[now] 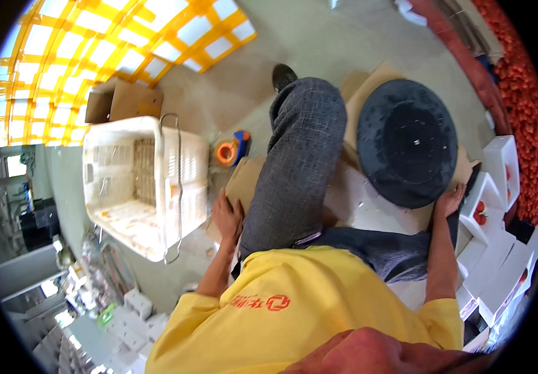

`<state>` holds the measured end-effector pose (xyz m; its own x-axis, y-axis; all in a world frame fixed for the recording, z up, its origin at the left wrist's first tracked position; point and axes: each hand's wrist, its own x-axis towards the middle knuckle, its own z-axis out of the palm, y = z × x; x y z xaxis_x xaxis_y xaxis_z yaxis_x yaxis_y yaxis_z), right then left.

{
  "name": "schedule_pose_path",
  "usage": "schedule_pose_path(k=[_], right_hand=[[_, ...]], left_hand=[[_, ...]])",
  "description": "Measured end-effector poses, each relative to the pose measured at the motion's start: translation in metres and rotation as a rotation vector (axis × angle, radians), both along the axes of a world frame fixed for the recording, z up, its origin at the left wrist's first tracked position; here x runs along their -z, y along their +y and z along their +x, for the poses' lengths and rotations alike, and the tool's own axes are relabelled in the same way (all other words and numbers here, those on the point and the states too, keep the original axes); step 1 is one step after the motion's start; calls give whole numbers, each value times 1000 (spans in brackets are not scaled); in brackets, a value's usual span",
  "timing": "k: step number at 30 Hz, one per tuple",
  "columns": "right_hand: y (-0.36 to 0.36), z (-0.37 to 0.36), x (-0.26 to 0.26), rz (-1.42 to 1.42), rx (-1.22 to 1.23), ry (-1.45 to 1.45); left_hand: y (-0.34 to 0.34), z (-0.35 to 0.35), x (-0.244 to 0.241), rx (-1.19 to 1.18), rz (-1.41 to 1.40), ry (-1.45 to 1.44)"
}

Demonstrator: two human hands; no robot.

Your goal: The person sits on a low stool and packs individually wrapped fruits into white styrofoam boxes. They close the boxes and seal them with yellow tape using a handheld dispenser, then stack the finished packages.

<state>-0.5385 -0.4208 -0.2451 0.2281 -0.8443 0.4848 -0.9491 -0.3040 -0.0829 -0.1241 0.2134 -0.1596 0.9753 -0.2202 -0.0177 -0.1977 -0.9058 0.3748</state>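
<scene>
My left hand [227, 216] lies against the edge of a brown cardboard piece [246, 181] beside my bent knee. Its fingers are slightly apart, and whether they grip the edge is unclear. On the other side, my right hand [450, 201] is at the lower right rim of a black round disc-like piece [406, 142], with its fingertips near more brown cardboard [465, 169]. The fingers there are partly hidden, so their hold cannot be made out. Wet-looking marks and small pale specks dot the black surface. Cardboard also shows behind its upper left rim.
A white plastic crate [189, 163] with a wire handle lies on its side at left. Near it are an orange-and-blue tape dispenser [232, 148] and an open cardboard box [135, 100]. White foam boxes [486, 201], some holding red produce, stand at right beside a red heap [523, 112].
</scene>
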Motion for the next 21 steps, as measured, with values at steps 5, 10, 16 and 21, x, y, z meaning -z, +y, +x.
schedule_pose_path(k=[5, 10, 16, 21], right_hand=[[8, -14, -4, 223, -28, -77], [22, -16, -14, 243, -112, -100], [19, -12, -19, 320, -160, -106], [30, -14, -21, 341, -153, -97]], left_hand=[[7, -1, 19, -80, 183, -6], [4, -3, 27, -45, 91, -105], [-9, 4, 10, -96, 114, 21], [-34, 2, -11, -120, 90, 37]])
